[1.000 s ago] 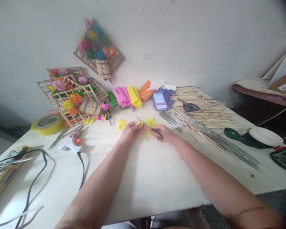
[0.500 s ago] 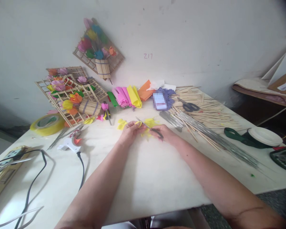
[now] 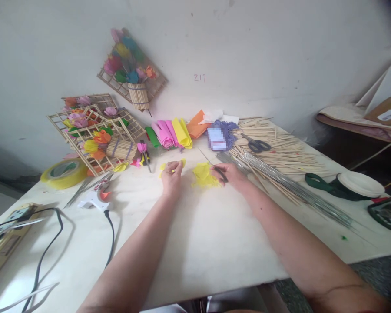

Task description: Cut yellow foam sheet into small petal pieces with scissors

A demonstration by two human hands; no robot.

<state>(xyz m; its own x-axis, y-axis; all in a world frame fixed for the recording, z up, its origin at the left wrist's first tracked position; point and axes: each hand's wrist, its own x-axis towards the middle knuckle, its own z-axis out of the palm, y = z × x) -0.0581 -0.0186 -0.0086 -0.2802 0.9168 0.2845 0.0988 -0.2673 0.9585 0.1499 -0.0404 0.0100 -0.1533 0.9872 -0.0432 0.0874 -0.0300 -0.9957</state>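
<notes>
My right hand (image 3: 231, 174) is closed on a pair of scissors (image 3: 219, 172), whose thin blades point up and to the left. Right beside it is a loose heap of yellow paper scraps (image 3: 202, 174) on the table. My left hand (image 3: 172, 178) has its fingers pinched on a small yellow paper piece (image 3: 183, 162). More yellow paper (image 3: 162, 168) lies partly hidden behind that hand.
Rolled coloured paper (image 3: 169, 132), purple yarn (image 3: 228, 130), thin sticks (image 3: 280, 148) and metal wires (image 3: 289, 187) lie beyond and to the right. On the left are a glue gun (image 3: 96, 199), a tape roll (image 3: 64, 173), stick frames with paper flowers (image 3: 94, 134) and a power strip (image 3: 9, 234).
My left hand has moved left, away from the scissors, with the yellow piece. My right hand has shifted slightly right with the scissors, uncovering more of the yellow scraps.
</notes>
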